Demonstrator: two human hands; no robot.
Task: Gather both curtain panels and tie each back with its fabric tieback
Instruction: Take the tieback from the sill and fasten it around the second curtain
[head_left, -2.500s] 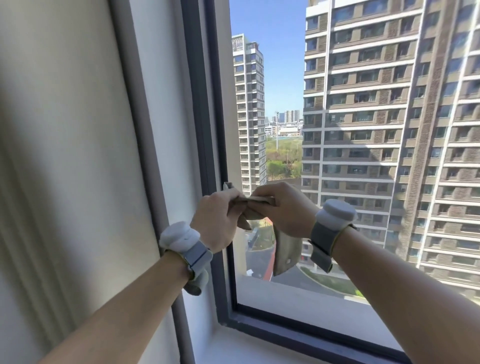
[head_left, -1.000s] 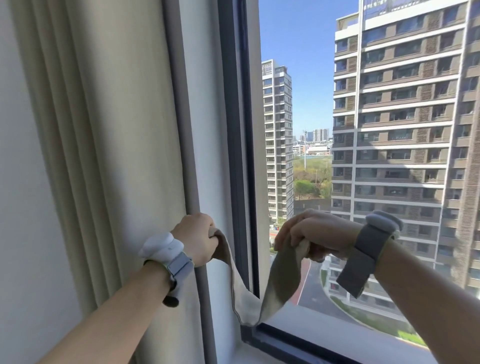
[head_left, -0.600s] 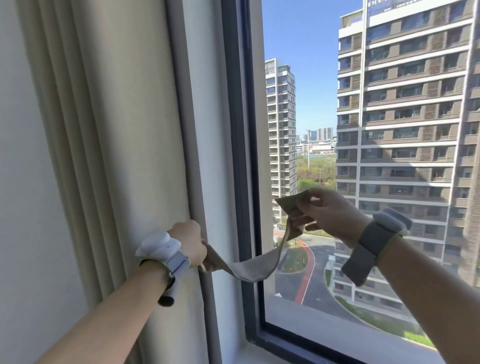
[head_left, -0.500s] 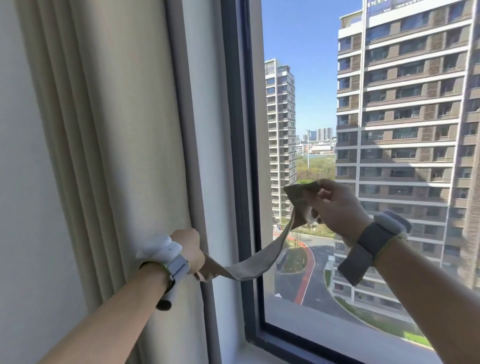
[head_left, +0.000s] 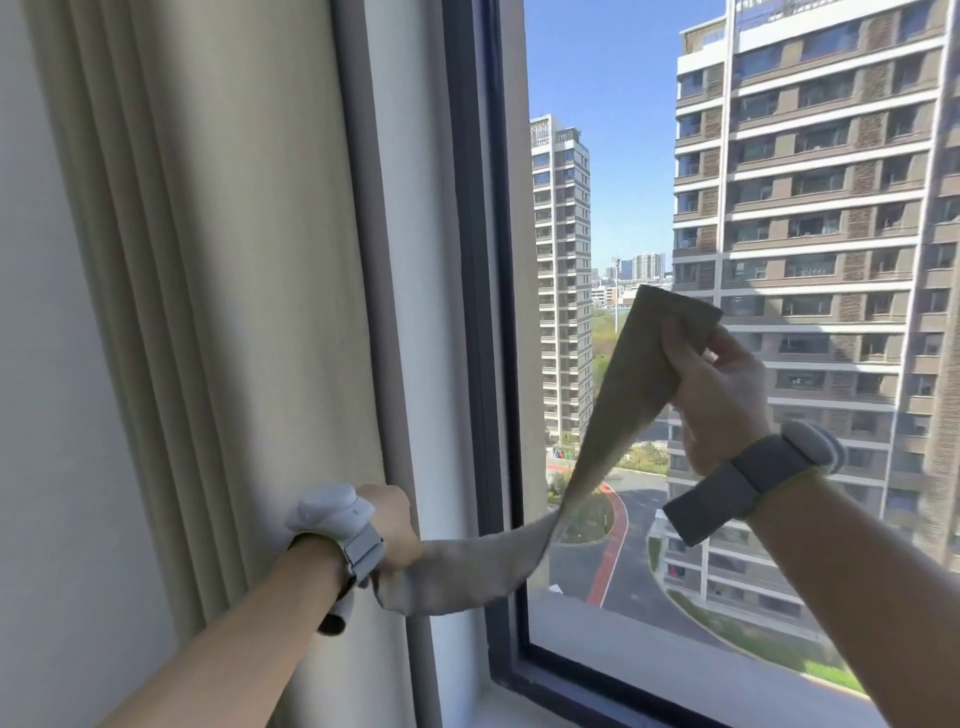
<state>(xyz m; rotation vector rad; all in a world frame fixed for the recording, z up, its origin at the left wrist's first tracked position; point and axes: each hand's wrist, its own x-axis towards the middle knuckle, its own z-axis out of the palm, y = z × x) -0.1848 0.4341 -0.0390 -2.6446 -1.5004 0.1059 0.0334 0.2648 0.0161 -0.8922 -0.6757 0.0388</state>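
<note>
A beige curtain panel (head_left: 218, 291) hangs in folds at the left of the window. A beige fabric tieback (head_left: 613, 410) stretches between my two hands, twisted near its middle. My left hand (head_left: 395, 530) grips one end low down, pressed against the curtain's right edge. My right hand (head_left: 711, 395) pinches the other end up high in front of the glass, with the band's end sticking out above my fingers. Both wrists wear grey bands. Only one curtain panel is in view.
A dark window frame (head_left: 478, 312) runs upright just right of the curtain, with its sill (head_left: 597, 691) below. A plain wall (head_left: 47, 415) lies left of the curtain. Tall apartment blocks (head_left: 831, 208) stand outside the glass.
My right hand has lifted its end of the tieback up and to the right, pulling the sagging band taut. My left hand has sunk slightly and stays at the curtain's edge.
</note>
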